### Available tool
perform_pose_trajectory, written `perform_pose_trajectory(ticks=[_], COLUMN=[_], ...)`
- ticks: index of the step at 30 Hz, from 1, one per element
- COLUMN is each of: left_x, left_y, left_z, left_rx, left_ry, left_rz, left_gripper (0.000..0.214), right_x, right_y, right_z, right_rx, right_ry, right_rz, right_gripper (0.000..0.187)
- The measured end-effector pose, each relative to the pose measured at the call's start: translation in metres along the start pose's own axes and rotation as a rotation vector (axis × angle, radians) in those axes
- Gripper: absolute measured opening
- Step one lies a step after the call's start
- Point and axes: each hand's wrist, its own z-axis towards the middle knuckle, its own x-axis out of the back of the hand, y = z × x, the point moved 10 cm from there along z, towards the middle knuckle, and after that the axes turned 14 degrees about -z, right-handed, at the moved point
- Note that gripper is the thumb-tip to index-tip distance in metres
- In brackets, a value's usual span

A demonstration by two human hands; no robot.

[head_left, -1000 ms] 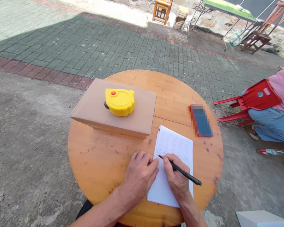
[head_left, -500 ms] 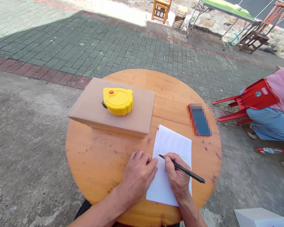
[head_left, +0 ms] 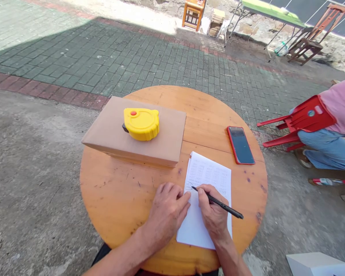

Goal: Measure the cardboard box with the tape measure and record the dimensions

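My right hand [head_left: 214, 214] had the black pen [head_left: 225, 207] pinched between thumb and fingers, low down near the tip. The tip was at the writing on the left side of the white paper [head_left: 194, 232], and the pen's back end stuck out past the right edge. My left hand [head_left: 167, 209] gripped nothing that I could see. It lay palm down on the round table [head_left: 117, 195] with its fingers bent and its thumb on the paper's left edge.

The pen looked light and stiff, and I thought it might be a bit slippery. The best place to hold it seemed to be right there, close to the tip. The paper looked thin, bendy and easy to crease, so a soft, flat press at the side seemed better than a squeeze.

The brown box [head_left: 103, 124], with the yellow tape measure [head_left: 142, 124] on top, stood near the paper's top left corner, not touching it. That was the tight side. The red-edged phone [head_left: 241, 145] lay to the right, with bare wood in between. More bare wood was left of my left hand. The table's near rim was under my arms.
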Motion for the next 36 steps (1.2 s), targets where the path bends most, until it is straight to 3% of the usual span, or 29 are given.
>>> perform_pose_trajectory(ticks=[26, 36], left_x=[0.000, 0.000], left_y=[0.000, 0.000], left_z=[0.001, 0.000], left_rx=[0.007, -0.003], left_ry=[-0.018, -0.009], left_rz=[0.000, 0.009], left_gripper=[0.015, 0.015], right_x=[-0.002, 0.001], right_y=[-0.005, 0.006], right_z=[0.001, -0.002], right_rx=[0.024, -0.057], right_ry=[-0.023, -0.003], right_rz=[-0.022, -0.006], right_gripper=[0.018, 0.019])
